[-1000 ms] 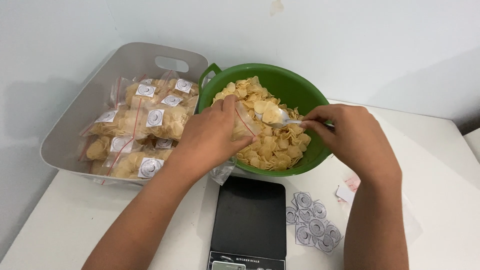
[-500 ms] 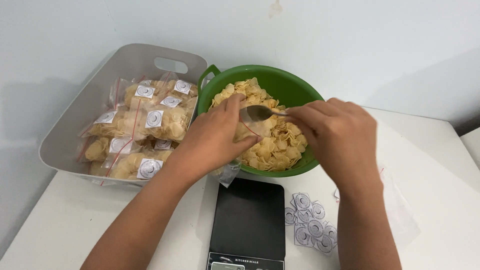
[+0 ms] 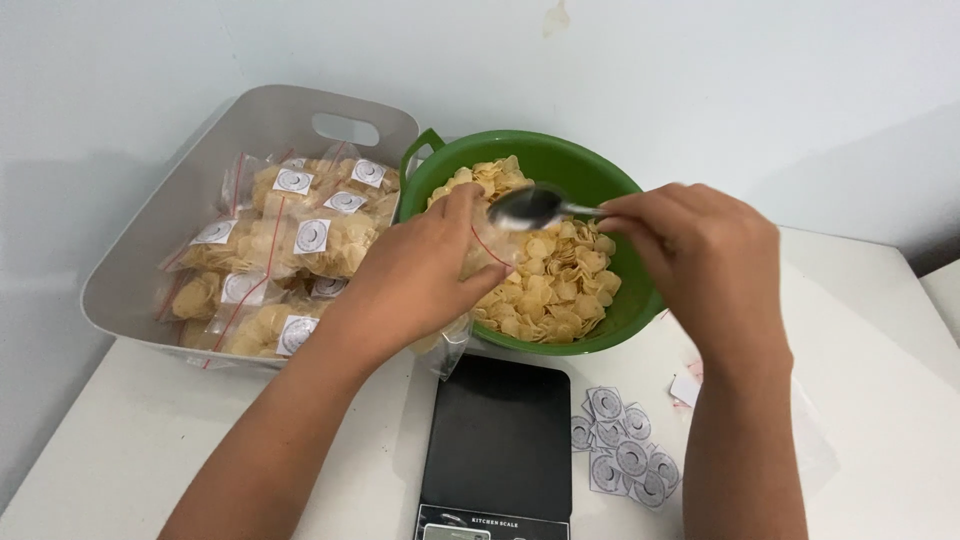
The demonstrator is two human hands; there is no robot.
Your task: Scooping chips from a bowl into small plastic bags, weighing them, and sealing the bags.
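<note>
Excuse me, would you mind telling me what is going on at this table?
A person's left hand holds a small clear bag open over a green bowl of pale chips. The right hand holds a metal spoon at the bag's mouth. Filled bags lie in a grey tub; a black scale sits in front.

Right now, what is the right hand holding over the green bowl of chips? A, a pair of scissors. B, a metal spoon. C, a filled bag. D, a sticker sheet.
B: the right hand grips the handle of a metal spoon whose scoop hangs over the green bowl, at the mouth of the clear bag that the left hand holds.
</note>
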